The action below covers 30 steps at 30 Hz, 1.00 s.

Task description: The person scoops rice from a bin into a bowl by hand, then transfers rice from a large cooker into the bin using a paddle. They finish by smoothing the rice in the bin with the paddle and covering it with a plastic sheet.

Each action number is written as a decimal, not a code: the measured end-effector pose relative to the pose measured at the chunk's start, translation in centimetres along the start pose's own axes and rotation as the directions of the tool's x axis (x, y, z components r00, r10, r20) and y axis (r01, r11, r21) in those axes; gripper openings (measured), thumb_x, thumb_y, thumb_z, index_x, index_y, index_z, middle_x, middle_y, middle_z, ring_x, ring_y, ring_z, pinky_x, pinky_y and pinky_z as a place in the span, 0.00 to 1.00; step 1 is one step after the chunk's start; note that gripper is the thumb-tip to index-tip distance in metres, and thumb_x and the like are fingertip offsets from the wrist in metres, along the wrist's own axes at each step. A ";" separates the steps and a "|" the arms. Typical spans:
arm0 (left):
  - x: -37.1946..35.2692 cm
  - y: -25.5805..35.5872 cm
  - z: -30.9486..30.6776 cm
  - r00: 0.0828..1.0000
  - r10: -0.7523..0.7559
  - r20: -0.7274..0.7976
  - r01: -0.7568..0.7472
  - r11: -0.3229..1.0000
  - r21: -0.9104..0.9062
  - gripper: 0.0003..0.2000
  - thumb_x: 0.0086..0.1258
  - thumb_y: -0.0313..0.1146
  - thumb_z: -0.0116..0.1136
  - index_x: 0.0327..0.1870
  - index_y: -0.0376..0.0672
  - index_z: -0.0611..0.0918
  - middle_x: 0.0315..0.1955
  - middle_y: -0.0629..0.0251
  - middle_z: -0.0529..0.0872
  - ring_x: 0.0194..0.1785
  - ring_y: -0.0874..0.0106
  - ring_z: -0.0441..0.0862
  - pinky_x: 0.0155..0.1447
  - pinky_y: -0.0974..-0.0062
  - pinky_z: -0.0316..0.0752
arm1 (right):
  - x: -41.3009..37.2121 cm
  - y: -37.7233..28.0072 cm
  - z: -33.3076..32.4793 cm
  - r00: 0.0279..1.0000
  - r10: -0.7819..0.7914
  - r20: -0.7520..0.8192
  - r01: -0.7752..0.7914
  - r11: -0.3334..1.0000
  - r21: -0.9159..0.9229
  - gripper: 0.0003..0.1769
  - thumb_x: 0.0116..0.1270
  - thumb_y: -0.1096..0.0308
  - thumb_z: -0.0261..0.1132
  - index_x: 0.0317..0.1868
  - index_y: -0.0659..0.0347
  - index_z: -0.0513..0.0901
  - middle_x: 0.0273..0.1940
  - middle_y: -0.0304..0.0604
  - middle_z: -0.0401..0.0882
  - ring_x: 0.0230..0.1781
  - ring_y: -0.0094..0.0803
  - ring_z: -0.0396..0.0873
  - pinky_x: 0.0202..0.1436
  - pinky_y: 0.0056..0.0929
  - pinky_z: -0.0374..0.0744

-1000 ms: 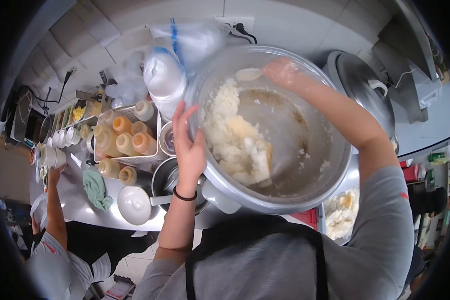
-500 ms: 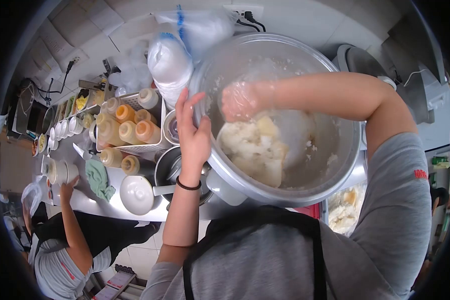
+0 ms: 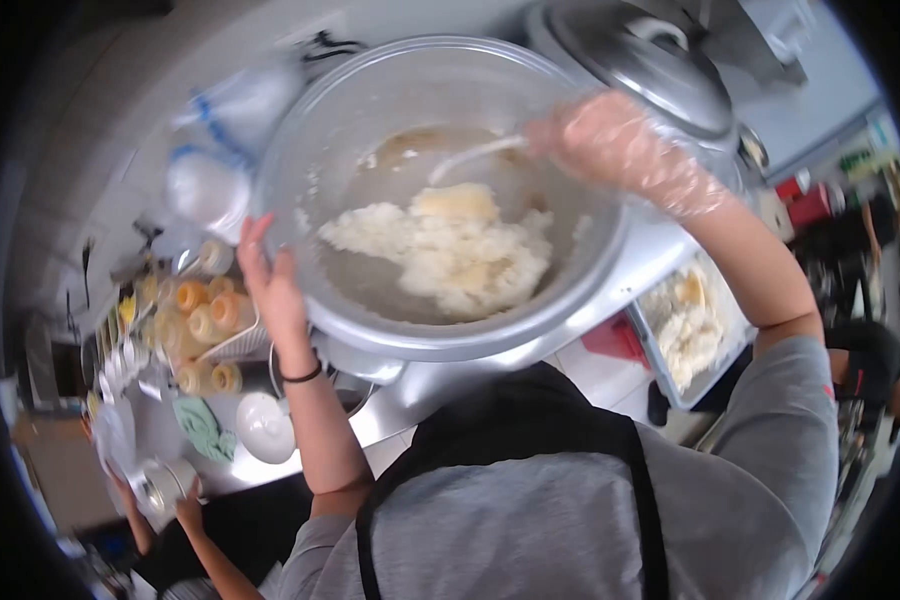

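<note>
A large metal pot (image 3: pixel 460 345) holds a mound of white rice (image 3: pixel 470 265) with pale yellowish slabs on top. Over the pot's right side, my right hand (image 3: pixel 605 140), in a clear plastic glove, is closed round a white paddle-like utensil (image 3: pixel 475 155). That utensil's lower end points down toward the rice; motion blurs it. At the pot's left rim my bare left hand (image 3: pixel 275 285) rests against the outside, fingers stretched out and holding nothing.
A tray (image 3: pixel 662 368) of rice stands low at right, beside a red container (image 3: pixel 615 342). Behind is a lidded cooker (image 3: pixel 650 65). Sauce bottles (image 3: pixel 205 325), a green cloth (image 3: pixel 202 428) and a white bowl (image 3: pixel 265 427) sit left. A co-worker's hand (image 3: pixel 190 508) holds a white container.
My right hand has risen from the rice toward the pot's right side, and the white utensil now shows in it. The view has swung right; my left hand stays at the rim.
</note>
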<state>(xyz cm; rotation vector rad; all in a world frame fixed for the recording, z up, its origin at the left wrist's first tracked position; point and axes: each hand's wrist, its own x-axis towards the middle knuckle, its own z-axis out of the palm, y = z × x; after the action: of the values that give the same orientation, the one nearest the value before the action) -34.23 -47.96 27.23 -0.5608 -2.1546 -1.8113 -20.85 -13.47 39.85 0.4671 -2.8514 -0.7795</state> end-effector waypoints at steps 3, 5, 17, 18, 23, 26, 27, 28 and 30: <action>0.0 -0.5 0.1 0.998 -0.047 0.037 0.048 0.999 -0.010 0.20 0.57 0.21 0.47 0.54 0.37 0.74 0.62 0.55 0.65 0.68 0.65 0.57 0.69 0.70 0.49 | -9.4 1.5 -0.6 0.885 0.465 -0.038 -0.440 0.858 0.264 0.15 0.58 0.58 0.62 0.38 0.61 0.81 0.28 0.44 0.80 0.27 0.38 0.78 0.32 0.33 0.76; 0.1 -0.6 0.3 0.993 -0.102 0.063 0.102 0.995 -0.010 0.20 0.57 0.22 0.47 0.54 0.37 0.74 0.61 0.56 0.67 0.66 0.65 0.60 0.68 0.70 0.52 | -17.5 0.9 -0.3 0.704 0.706 -0.079 -0.608 0.656 0.447 0.14 0.58 0.58 0.63 0.36 0.61 0.81 0.28 0.43 0.80 0.29 0.36 0.78 0.33 0.33 0.74; -4.5 4.6 6.3 0.966 -0.257 -0.005 0.252 0.946 0.205 0.24 0.60 0.26 0.49 0.61 0.43 0.68 0.58 0.58 0.68 0.57 0.65 0.67 0.60 0.69 0.64 | -53.5 -36.7 27.7 -0.800 0.173 0.574 0.507 -0.317 0.802 0.15 0.66 0.59 0.57 0.50 0.56 0.71 0.24 0.38 0.65 0.17 0.22 0.65 0.17 0.18 0.68; -4.5 4.2 6.1 0.968 -0.250 0.002 0.244 0.948 0.206 0.24 0.60 0.26 0.49 0.61 0.43 0.68 0.58 0.58 0.68 0.57 0.65 0.67 0.60 0.69 0.64 | -55.3 -40.0 32.8 -0.741 -0.149 0.655 0.667 -0.270 0.694 0.18 0.66 0.53 0.56 0.48 0.55 0.70 0.17 0.32 0.60 0.17 0.25 0.63 0.18 0.24 0.67; -0.9 0.6 2.3 0.985 -0.160 0.064 0.117 0.895 0.431 0.26 0.61 0.28 0.50 0.63 0.45 0.66 0.58 0.58 0.66 0.57 0.64 0.67 0.59 0.69 0.65 | -50.8 -43.5 45.5 -0.471 -0.094 0.877 0.880 -0.112 0.461 0.19 0.65 0.54 0.56 0.51 0.54 0.65 0.29 0.42 0.70 0.28 0.31 0.71 0.29 0.29 0.72; -1.0 1.4 2.5 0.974 -0.220 0.051 0.187 0.914 0.360 0.26 0.60 0.29 0.51 0.63 0.43 0.67 0.60 0.58 0.65 0.59 0.63 0.65 0.62 0.69 0.61 | -49.0 -39.8 52.0 -0.477 -0.162 0.864 0.877 -0.032 0.479 0.11 0.65 0.55 0.54 0.40 0.53 0.69 0.25 0.44 0.72 0.25 0.35 0.73 0.25 0.30 0.73; -0.9 1.7 2.5 0.976 -0.213 0.054 0.180 0.915 0.361 0.26 0.60 0.29 0.51 0.63 0.43 0.67 0.60 0.58 0.65 0.59 0.63 0.65 0.62 0.69 0.61 | -48.9 -39.7 55.6 -0.517 -0.048 0.855 0.854 0.039 0.519 0.12 0.67 0.55 0.51 0.41 0.54 0.70 0.26 0.45 0.73 0.26 0.35 0.73 0.25 0.31 0.73; -0.7 1.9 2.3 0.977 -0.197 0.087 0.138 0.884 0.446 0.25 0.61 0.29 0.50 0.63 0.42 0.66 0.58 0.58 0.67 0.58 0.64 0.67 0.60 0.70 0.63 | -48.8 -39.7 58.5 -0.559 0.062 0.827 0.827 0.113 0.551 0.13 0.68 0.55 0.48 0.42 0.54 0.70 0.27 0.45 0.73 0.27 0.35 0.74 0.25 0.32 0.73; -0.2 1.7 1.9 0.975 -0.181 0.127 0.088 0.844 0.530 0.25 0.62 0.28 0.48 0.63 0.41 0.66 0.56 0.57 0.69 0.56 0.66 0.68 0.58 0.70 0.65 | -47.6 -36.4 57.8 -0.612 0.090 0.786 0.786 0.174 0.593 0.22 0.70 0.56 0.48 0.60 0.56 0.64 0.55 0.43 0.70 0.48 0.38 0.74 0.47 0.37 0.78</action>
<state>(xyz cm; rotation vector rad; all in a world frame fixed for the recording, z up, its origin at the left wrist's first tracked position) -33.22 -45.90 28.34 -0.4506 -2.7191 -1.1688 20.45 -0.06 -31.15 -0.8262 0.3911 1.1592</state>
